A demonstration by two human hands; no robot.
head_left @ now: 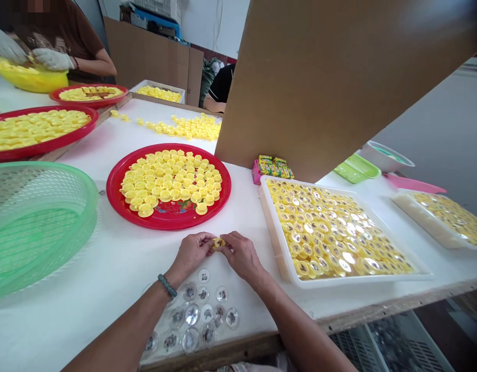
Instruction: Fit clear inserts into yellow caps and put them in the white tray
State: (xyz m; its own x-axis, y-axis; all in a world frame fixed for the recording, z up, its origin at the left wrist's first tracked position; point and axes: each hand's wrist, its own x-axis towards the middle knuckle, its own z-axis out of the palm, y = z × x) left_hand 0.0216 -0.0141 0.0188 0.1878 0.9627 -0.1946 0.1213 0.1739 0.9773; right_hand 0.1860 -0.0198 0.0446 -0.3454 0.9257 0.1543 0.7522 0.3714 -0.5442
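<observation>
Between both hands, above the white table, is a small round yellow plastic piece with a dark picture on its face. My left hand pinches its left side, and my right hand grips its right side with thumb and fingers. Under my wrists lie several clear round discs with small printed pictures. Just beyond my hands, a red tray carries many yellow cup-like pieces. To the right, a white tray is filled with yellow pieces showing pictures on top.
A green mesh basket stands at the left. A brown board leans over the table beside small colourful boxes. Loose yellow pieces lie farther back. A gloved co-worker handles things over a yellow bowl.
</observation>
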